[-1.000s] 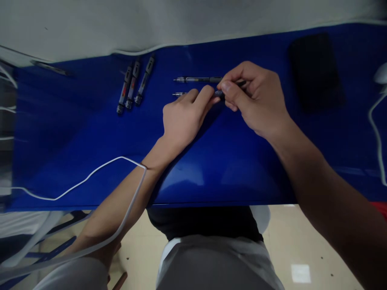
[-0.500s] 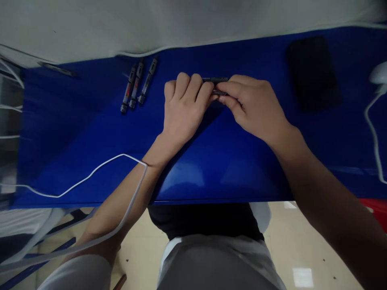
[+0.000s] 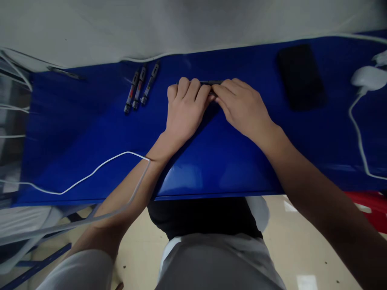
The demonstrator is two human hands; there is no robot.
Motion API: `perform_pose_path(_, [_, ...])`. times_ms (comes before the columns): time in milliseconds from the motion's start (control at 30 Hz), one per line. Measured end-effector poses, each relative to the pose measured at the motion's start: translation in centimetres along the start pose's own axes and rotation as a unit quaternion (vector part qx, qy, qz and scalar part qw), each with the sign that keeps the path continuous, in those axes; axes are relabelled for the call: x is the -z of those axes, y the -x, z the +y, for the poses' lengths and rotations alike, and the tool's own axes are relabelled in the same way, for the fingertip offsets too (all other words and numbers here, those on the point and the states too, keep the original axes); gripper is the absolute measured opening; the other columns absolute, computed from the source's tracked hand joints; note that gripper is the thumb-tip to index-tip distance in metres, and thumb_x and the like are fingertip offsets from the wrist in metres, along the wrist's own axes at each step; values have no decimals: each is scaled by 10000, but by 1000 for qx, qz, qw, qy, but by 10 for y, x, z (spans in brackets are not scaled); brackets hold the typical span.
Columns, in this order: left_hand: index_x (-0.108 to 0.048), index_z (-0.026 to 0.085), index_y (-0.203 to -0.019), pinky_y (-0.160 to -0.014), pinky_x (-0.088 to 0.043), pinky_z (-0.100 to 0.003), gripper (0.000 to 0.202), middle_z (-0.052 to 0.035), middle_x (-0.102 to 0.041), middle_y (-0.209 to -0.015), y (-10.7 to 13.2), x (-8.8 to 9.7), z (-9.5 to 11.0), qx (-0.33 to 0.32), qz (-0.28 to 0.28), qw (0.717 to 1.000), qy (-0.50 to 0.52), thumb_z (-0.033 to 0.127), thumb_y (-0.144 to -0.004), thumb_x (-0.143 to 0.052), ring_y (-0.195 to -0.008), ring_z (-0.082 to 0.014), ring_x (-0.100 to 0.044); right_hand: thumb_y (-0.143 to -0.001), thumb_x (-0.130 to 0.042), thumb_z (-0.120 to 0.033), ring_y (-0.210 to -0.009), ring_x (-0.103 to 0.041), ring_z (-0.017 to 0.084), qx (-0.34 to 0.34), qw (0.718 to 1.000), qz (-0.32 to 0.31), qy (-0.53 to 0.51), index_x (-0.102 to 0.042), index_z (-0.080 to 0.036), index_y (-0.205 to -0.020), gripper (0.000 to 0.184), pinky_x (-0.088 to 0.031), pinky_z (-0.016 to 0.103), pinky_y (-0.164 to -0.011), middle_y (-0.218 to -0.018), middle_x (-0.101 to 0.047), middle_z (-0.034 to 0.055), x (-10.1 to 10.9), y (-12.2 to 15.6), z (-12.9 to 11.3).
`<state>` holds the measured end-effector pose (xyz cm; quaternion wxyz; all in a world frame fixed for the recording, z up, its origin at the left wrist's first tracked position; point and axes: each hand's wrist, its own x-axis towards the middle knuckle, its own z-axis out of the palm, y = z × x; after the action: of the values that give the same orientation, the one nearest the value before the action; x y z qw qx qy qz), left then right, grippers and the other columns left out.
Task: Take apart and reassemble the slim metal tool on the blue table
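Observation:
My left hand (image 3: 185,106) is closed, palm down, over the back middle of the blue table. Beside it, my right hand (image 3: 243,106) is closed too, its fingertips meeting the left thumb and index finger. Both grip a slim dark pen piece between them, mostly covered by the fingers. A dark pen (image 3: 208,82) shows just behind the fingertips, lying crosswise; whether it is held or rests on the table I cannot tell. To the left lie three grey-capped pens, a left one (image 3: 131,92), a middle one (image 3: 139,87) and a right one (image 3: 150,83).
The blue table (image 3: 90,133) meets a pale wall. Another thin pen-like item (image 3: 65,73) lies at the far left. A white cable (image 3: 99,166) crosses by my left forearm. On the right are a black flat case (image 3: 301,76) and a white plug adapter (image 3: 369,78) with its cord.
My right hand has moved left, against my left hand, covering more of the pen piece. The view has shifted slightly to the right; the three pens lie as before.

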<state>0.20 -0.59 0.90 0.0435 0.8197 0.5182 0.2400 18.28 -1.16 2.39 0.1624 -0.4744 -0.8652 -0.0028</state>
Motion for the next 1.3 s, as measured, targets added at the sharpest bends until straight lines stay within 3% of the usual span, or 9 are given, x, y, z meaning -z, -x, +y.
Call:
perform_pose_path(233, [-615, 260, -1091, -1056, -332, -455, 558, -124, -687, -1139, 0, 0, 3, 22, 8, 999, 41, 640, -1044, -209, -1202, -308, -548, -1122, -294, -292, -933, -659, 248, 10, 998, 33, 55, -681, -148, -1067, 416, -505, 393, -856, -936, -702, 91, -5, 1, -1])
perform_pose_path(367, [-601, 214, -1070, -1065, -330, -462, 622, -145, -684, -1137, 0, -6, 1, 34, -1, 998, 52, 643, -1044, -151, -1217, -316, -551, -1133, -213, -346, -983, -641, 258, 20, 998, 51, 14, -670, -147, -1140, 499, -496, 429, -909, -953, -691, 100, -14, 2, 3])
perform_pose_path(633, [-588, 192, -1035, -1027, -336, -438, 566, -156, -690, -1116, 1, -7, 1, 35, -11, 999, 32, 538, -1088, -143, -1203, -315, -550, -1118, -224, -234, -987, -624, 262, 44, 993, 91, 58, -658, -122, -1245, 466, -485, 463, -912, -980, -697, 121, -29, 2, 7])
perform_pose_path(867, [-592, 186, -1006, -936, -344, -409, 511, -151, -696, -1076, 1, 0, 6, 28, -36, 999, -24, 426, -1112, -154, -1103, -304, -565, -1093, -226, -143, -905, -599, 260, 72, 981, 139, 112, -690, -75, -1180, 477, -493, 447, -847, -916, -696, 139, -30, 4, 3])
perform_pose_path(1000, [-599, 182, -1007, -904, -340, -411, 495, -148, -700, -1061, 0, 1, 7, 31, -47, 997, -49, 392, -1115, -164, -1065, -304, -567, -1091, -245, -140, -879, -582, 259, 71, 982, 139, 110, -711, -99, -1087, 468, -482, 443, -843, -885, -686, 133, -27, 4, -1])
perform_pose_path(1133, [-623, 176, -1027, -879, -347, -414, 500, -142, -695, -1032, 1, -1, 2, 15, -36, 998, -56, 398, -1114, -183, -1036, -306, -574, -1083, -300, -123, -894, -593, 258, 54, 986, 100, 119, -728, -102, -1018, 434, -477, 414, -849, -904, -706, 136, -23, 1, -5])
perform_pose_path(1300, [-647, 187, -1213, -943, -359, -447, 475, -156, -677, -1148, 1, 8, -4, -43, 23, 995, -85, 460, -1095, -277, -1108, -327, -557, -1092, -356, -188, -962, -610, 270, -5, 994, 93, 64, -690, -85, -1217, 371, -478, 394, -889, -1030, -725, 154, -11, 0, -6])
